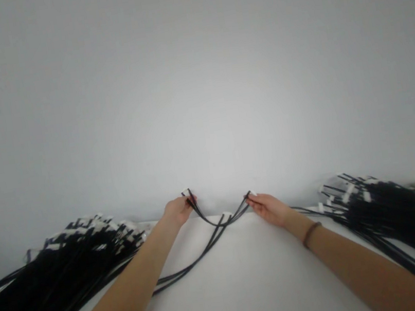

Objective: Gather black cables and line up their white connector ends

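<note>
Together at the center of the head view, two bare hands hold black cables (201,215) above a white counter (246,285), close to a pale gray wall (202,99). The left hand (180,209) pinches one end, where a white tag (186,192) shows at the fingertips; the right hand (268,210), a dark band (311,234) around its wrist, grips the other end, beside a second white tag (252,193). Between the hands the cables sag in a shallow curve, low toward the counter's far edge. Another pair of cables (198,264) runs from behind the left forearm to a white tip (226,217) at that sag, apparently crossing there, though blur makes it hard to say whether they touch. To the person's left lies a thick black pile (56,292), its far ends crowded with white tags. A matching heap (399,215) fans out at right, tagged ends toward the center, a few strands straying along the counter near the right forearm.
</note>
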Available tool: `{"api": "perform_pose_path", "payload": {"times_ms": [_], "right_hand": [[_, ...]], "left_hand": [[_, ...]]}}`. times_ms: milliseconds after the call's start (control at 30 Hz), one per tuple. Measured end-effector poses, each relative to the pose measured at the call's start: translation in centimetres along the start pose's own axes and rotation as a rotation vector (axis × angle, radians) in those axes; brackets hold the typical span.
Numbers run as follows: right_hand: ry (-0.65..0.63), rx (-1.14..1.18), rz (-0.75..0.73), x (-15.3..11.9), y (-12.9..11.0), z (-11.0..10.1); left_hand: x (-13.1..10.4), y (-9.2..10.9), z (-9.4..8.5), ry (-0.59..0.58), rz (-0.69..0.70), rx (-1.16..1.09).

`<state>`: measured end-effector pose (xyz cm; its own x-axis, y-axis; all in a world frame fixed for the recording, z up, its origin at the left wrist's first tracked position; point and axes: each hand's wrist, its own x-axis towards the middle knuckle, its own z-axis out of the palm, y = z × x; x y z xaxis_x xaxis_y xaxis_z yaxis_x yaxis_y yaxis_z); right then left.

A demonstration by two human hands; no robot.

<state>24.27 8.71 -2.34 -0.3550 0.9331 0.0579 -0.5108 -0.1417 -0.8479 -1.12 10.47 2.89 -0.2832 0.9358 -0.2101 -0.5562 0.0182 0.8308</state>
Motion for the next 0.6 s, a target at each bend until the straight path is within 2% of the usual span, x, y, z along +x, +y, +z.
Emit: {"api": "perform_pose_path", "payload": {"times_ms": [100, 167, 333, 433, 600], "right_hand": [[-0.008, 0.073, -0.014, 0.2, -0.2, -0.3], [-0.006, 0.107, -0.010, 0.2, -0.3, -0.3], [0.008, 0.071, 0.075, -0.1, -0.5, 0.2], [-0.022, 0.027, 0.082, -0.3, -0.4, 0.7], [-0.073, -0.092, -0.027, -0.6, -0.2, 1.1]], "left_hand": [[-0.9, -0.3, 0.5, -0.085, -0.071, 0.055], [-1.5, -0.3, 0.5, -0.180, -0.082, 0.133], [-2.5, -0.5, 0.3, -0.434, 0.045, 0.348], [-2.8, -0.8, 0.5, -0.514, 0.094, 0.353], [-3.3, -1.6, 0.8, -0.566, 0.082, 0.440]]}}
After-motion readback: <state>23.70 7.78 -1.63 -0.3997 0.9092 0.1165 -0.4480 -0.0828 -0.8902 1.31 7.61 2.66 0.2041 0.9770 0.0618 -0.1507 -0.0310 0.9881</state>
